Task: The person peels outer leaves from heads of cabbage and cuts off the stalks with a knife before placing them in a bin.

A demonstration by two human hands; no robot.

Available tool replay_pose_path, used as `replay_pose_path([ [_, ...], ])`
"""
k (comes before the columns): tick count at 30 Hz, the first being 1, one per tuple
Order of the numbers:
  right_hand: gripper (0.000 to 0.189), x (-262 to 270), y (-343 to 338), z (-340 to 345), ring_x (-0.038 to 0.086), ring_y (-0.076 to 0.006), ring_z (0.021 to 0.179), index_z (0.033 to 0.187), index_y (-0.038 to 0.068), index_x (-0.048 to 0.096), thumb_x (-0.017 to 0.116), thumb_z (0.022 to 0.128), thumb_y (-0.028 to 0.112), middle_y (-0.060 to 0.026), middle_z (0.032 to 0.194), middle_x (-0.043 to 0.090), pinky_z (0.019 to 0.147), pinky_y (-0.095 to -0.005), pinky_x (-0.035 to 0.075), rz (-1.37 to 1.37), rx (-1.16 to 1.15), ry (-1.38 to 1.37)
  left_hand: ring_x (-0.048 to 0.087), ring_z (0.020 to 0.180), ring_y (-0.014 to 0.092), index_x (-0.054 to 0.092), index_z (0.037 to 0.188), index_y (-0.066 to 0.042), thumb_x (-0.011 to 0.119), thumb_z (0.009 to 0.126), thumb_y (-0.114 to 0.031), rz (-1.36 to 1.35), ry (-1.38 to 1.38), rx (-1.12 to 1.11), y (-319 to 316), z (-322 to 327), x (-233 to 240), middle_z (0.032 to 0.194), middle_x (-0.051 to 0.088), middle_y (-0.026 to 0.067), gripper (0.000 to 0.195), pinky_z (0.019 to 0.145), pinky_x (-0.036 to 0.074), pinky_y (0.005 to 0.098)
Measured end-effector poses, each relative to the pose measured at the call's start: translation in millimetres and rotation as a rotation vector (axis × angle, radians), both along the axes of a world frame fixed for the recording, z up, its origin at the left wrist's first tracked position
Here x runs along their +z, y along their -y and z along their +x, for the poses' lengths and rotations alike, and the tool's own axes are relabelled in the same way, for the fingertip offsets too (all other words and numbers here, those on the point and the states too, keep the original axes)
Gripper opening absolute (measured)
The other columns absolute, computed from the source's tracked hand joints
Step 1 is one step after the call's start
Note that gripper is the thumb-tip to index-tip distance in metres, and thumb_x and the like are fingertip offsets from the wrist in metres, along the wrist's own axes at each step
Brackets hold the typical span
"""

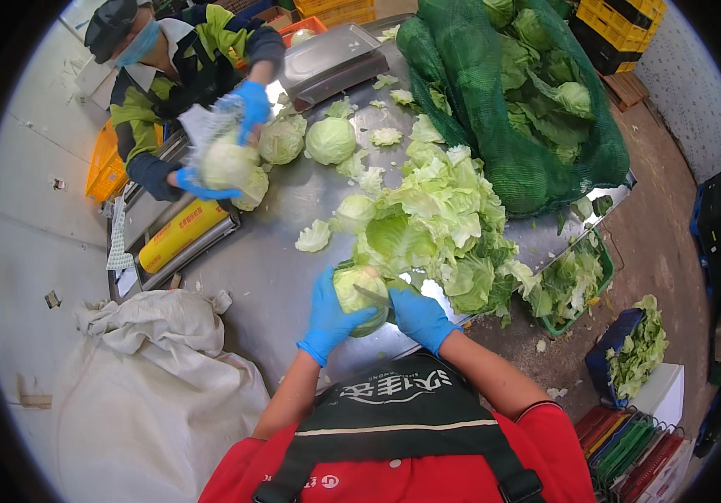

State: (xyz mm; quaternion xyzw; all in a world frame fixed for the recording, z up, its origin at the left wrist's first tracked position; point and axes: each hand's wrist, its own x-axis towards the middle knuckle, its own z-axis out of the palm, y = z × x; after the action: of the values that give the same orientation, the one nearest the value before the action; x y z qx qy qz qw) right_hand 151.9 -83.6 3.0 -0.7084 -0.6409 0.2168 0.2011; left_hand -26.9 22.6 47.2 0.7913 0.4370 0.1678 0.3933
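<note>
In a blue glove, my left hand [333,308] grips a cabbage [358,286] from its left side, near the front edge of the steel table [260,251]. My right hand [420,314], also gloved in blue, holds a knife [370,293] whose blade lies across the cabbage; the handle is hidden in the fist. Just beyond my hands spreads a heap of loose cabbage leaves [439,201]. A smaller cabbage [355,210] sits at the heap's left edge.
Across the table, a co-worker [178,82] handles a blurred cabbage [228,165] beside a roll of yellow film [182,234]. A green mesh sack of cabbages [480,107] and a metal scale [329,63] stand farther back. A leaf-filled green crate [571,283] is at right; a white sack [159,390] at left.
</note>
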Motion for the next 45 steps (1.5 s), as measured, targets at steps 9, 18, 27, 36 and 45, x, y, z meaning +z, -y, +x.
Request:
replay_pose_path([
  [9,0.016,47,-12,12,0.066,-0.0401,0.075,0.101,0.005,0.053,0.053,0.086,0.011,-0.0205,0.088,0.065,0.065,-0.0498,0.053,0.005,-0.057,-0.081,0.045,0.125,0.039,0.024,0.143,0.009,0.087,0.061,-0.046,-0.027,-0.08,0.033,-19,-3,-19,0.135,0.041,0.0272,0.117,0.105,0.038,0.0442],
  [18,0.023,-37,-79,27,0.065,-0.0439,0.082,0.108,0.002,0.051,0.051,0.088,0.014,-0.0265,0.092,0.066,0.069,-0.0518,0.052,-0.154,-0.246,0.042,0.044,0.124,0.038,0.029,0.14,0.004,0.088,0.061,-0.043,0.218,-0.001,-0.072,5,-11,-14,0.133,0.042,0.0254,0.109,0.104,0.038,0.0454],
  [27,0.047,10,-4,-15,0.063,-0.0396,0.069,0.108,0.003,0.054,0.047,0.097,0.048,-0.0212,0.08,0.063,0.064,-0.0472,0.051,-0.355,-0.268,-0.995,0.045,0.124,0.025,0.025,0.146,-0.003,0.077,0.08,-0.019,-0.608,0.4,0.364,10,-57,-17,0.137,0.04,0.0175,0.085,0.105,0.04,0.0365],
  [36,0.051,29,-75,-2,0.054,-0.0182,0.054,0.127,0.004,0.051,0.044,0.099,0.046,-0.013,0.076,0.059,0.051,-0.0316,0.047,-0.095,-0.274,-1.052,0.047,0.116,0.034,0.039,0.133,0.002,0.083,0.072,-0.036,0.17,0.11,0.204,-26,-39,-19,0.123,0.045,0.0216,0.084,0.102,0.038,0.0429],
  [45,0.059,-17,-53,5,0.061,-0.0439,0.106,0.142,0.0,0.038,0.043,0.098,0.04,-0.0308,0.119,0.059,0.091,-0.0477,0.047,-0.123,-0.255,-0.484,0.044,0.116,0.033,0.037,0.129,0.004,0.084,0.069,-0.037,0.115,0.057,0.256,-11,-23,-22,0.124,0.041,0.0197,0.087,0.102,0.039,0.0418],
])
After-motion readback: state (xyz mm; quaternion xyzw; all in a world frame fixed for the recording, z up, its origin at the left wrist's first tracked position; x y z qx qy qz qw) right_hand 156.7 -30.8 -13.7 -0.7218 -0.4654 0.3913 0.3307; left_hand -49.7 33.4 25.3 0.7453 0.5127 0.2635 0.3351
